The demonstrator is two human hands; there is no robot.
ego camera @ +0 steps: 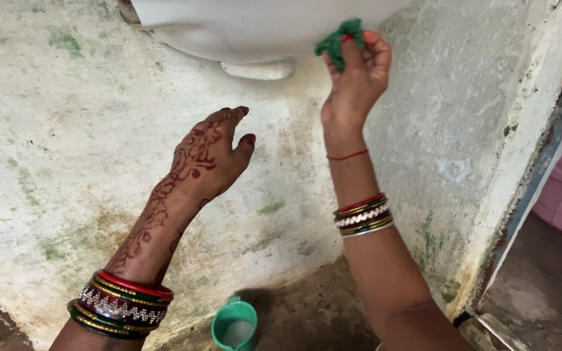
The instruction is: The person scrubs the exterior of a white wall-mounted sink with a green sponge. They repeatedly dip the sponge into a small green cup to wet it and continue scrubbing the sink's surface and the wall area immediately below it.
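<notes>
Stained, whitewashed wall (86,117) with a white basin (242,26) mounted at the top. Right hand (358,71) grips a green scrub cloth (339,40), pressed to the basin's underside; left hand (206,156) is empty, fingers relaxed, held just off the wall. A green mug (235,325) stands on the floor below.

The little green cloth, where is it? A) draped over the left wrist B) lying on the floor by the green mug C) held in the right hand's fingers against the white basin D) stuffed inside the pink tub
C: the crumpled green cloth is pinched in the right hand, pressed up under the white ceramic basin; the left hand is open and holds nothing.
</notes>
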